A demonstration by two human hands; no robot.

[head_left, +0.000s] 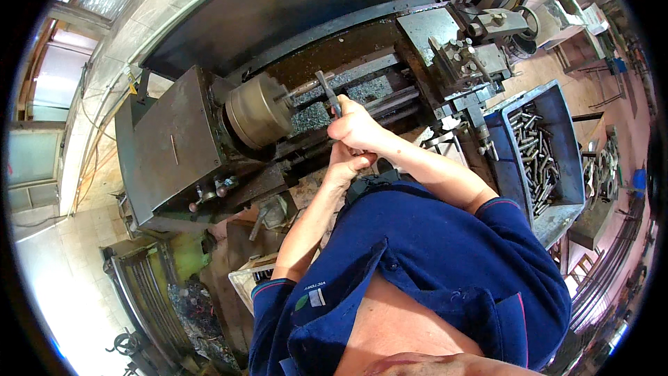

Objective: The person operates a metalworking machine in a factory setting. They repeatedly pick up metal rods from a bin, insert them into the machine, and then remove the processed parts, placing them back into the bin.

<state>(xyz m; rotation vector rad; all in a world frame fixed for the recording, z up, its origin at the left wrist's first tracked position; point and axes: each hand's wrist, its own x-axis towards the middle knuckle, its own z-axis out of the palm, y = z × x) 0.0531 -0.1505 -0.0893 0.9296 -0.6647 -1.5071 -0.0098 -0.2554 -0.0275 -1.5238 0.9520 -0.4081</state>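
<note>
Both my hands are together in front of the lathe bed, close to my waist. My right hand is closed around a long, slim metal tool; its pale end sticks out past the fingers toward the bed, and its exact kind is unclear. Just below, my left hand is closed at the near end of the same tool, touching my right hand, with its grip partly hidden. To the left of the tool's far end is the lathe's round chuck.
The headstock stands at left, with lever knobs on its front. Metal chips cover the bed. The tool post and carriage are at right. A blue bin holds many metal pieces. A dark splash guard runs behind.
</note>
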